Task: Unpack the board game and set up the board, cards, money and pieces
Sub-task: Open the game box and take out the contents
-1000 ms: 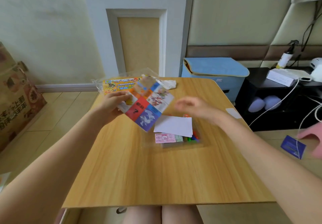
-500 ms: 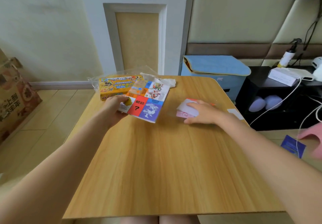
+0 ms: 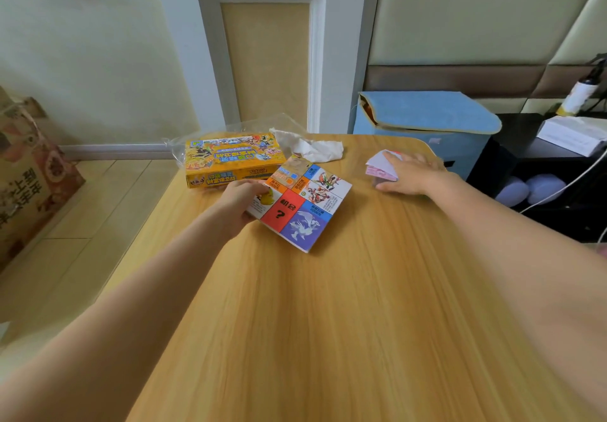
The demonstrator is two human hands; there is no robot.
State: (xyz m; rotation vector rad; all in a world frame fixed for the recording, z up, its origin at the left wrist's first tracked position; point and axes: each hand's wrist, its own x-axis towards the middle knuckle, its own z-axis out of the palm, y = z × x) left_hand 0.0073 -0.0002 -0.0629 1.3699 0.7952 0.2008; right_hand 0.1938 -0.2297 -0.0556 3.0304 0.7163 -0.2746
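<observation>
While your left hand (image 3: pixel 241 198) is gripping the folded board (image 3: pixel 300 203) by its edge at eleven o'clock on the desk (image 3: pixel 328 323), you are keeping it ready to unfold. Your right hand (image 3: pixel 410 175) is lying flat, fingers straight, over the stack of money and cards (image 3: pixel 381 167) at one o'clock, probably parking it aside. On the board a red square is showing "?". Print on the yellow game box (image 3: pixel 230 158) behind is too small to read.

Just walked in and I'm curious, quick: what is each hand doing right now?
Left hand: fingers grip the folded game board by its near corner.
Right hand: fingers spread flat, pressing on the clear packet of cards and money.
</observation>
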